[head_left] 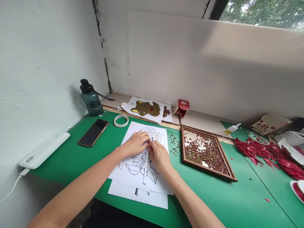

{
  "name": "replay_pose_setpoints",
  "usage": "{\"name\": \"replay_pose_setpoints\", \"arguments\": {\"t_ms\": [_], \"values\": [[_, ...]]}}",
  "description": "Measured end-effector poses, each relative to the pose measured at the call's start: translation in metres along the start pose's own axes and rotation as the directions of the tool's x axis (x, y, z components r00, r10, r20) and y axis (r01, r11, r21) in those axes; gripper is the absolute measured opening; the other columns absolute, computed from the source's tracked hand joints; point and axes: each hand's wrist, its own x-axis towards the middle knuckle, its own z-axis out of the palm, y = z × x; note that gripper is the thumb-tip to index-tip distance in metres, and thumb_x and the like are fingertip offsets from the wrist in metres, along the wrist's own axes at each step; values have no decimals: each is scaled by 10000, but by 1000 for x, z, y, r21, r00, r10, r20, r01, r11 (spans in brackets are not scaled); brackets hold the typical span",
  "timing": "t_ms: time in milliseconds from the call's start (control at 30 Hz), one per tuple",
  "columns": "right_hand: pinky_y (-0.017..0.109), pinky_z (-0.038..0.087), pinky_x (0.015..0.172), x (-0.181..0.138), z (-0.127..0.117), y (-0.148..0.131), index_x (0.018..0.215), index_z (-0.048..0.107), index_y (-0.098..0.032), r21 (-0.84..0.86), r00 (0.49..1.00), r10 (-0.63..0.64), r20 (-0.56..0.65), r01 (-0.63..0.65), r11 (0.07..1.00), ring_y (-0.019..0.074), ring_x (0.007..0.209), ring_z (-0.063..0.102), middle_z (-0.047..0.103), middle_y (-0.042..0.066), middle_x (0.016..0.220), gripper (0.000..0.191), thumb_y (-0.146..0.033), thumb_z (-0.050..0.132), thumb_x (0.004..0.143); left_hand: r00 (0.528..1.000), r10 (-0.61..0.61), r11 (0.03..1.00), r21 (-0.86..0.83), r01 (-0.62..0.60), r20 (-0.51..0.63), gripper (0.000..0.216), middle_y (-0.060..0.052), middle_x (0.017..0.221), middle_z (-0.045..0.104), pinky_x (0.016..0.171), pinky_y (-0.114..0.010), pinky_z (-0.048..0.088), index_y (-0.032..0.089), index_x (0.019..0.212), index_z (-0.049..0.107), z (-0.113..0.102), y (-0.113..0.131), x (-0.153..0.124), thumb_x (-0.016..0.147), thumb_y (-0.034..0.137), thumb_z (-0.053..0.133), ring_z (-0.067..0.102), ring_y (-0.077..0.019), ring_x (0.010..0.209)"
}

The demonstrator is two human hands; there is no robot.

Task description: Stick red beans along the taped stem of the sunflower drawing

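Observation:
A white sheet with a black line drawing of a sunflower (142,164) lies on the green table (213,202), on top of another sheet. My left hand (136,143) rests on the drawing with its fingers curled. My right hand (159,155) is closed beside it. Both pinch the end of a narrow white strip (146,161) that runs down the flower's stem; I cannot make out what the strip is. The fingertips of both hands meet near the flower head.
A wooden frame tray (231,174) of red and green beans lies to the right, loose beans (175,144) beside it. A tape roll (121,120), phone (93,132), power bank (44,150) and dark bottle (90,98) sit left. Glue bottle (231,129) and red paper scraps (266,153) lie far right.

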Motion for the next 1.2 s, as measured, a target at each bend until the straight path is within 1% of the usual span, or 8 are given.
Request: {"name": "replay_pose_setpoints", "arguments": {"t_ms": [133, 200, 300, 600, 767, 1000, 1200], "values": [[302, 368, 660, -3, -2, 3, 973, 639, -190, 144, 998, -19, -53, 26, 989, 186, 758, 569, 645, 55, 925, 214, -162, 432, 1021, 1000, 10, 1000, -17, -10, 0, 175, -13, 1155, 644, 998, -422, 425, 255, 1020, 604, -2, 0, -1, 940, 124, 520, 544, -240, 1160], [302, 398, 690, -3, -3, 3, 999, 642, -192, 197, 998, -8, -67, 21, 980, 189, 787, 587, 649, 57, 950, 233, -138, 415, 1003, 1000, 11, 1000, -22, -11, 0, 159, -12, 1145, 644, 990, -418, 430, 253, 1008, 604, -3, 0, -1, 948, 130, 520, 547, -237, 1152], [301, 429, 716, -4, -5, 3, 1039, 658, -193, 246, 998, 4, -57, 10, 969, 191, 817, 606, 654, 62, 986, 261, -112, 419, 972, 1000, 15, 999, -29, -15, 1, 131, -12, 1135, 646, 980, -414, 435, 252, 992, 605, -3, 0, -1, 971, 155, 519, 552, -236, 1143], [287, 427, 693, -5, -8, 1, 1028, 701, -210, 266, 999, 12, -37, -2, 964, 185, 792, 603, 650, 51, 956, 251, -121, 484, 937, 1000, 8, 999, -36, -8, 21, 112, -13, 1139, 646, 985, -416, 436, 252, 1008, 602, -8, 3, -2, 984, 168, 531, 553, -237, 1143], [285, 406, 672, -4, -9, 0, 949, 691, -208, 274, 1000, 7, -30, 1, 962, 180, 770, 584, 641, 45, 926, 229, -130, 476, 938, 1000, 5, 999, -38, -4, 17, 148, -12, 1145, 645, 994, -414, 439, 253, 1018, 609, -10, 4, -2, 970, 143, 521, 554, -234, 1148], [289, 437, 695, -6, -9, 3, 1026, 697, -216, 300, 998, 35, -42, -21, 954, 190, 797, 612, 645, 47, 932, 238, -149, 484, 944, 1000, 10, 999, -34, -10, 20, 138, -19, 1144, 645, 996, -421, 437, 255, 1019, 615, -8, 3, -2, 978, 163, 522, 554, -240, 1155], [281, 430, 686, -6, -10, 2, 969, 704, -215, 284, 999, 20, -30, -11, 959, 178, 785, 602, 641, 43, 940, 222, -117, 512, 917, 1000, 11, 999, -33, -11, 18, 137, -15, 1149, 646, 990, -414, 432, 257, 1026, 605, -8, 2, -2, 984, 163, 515, 551, -238, 1150]]}}
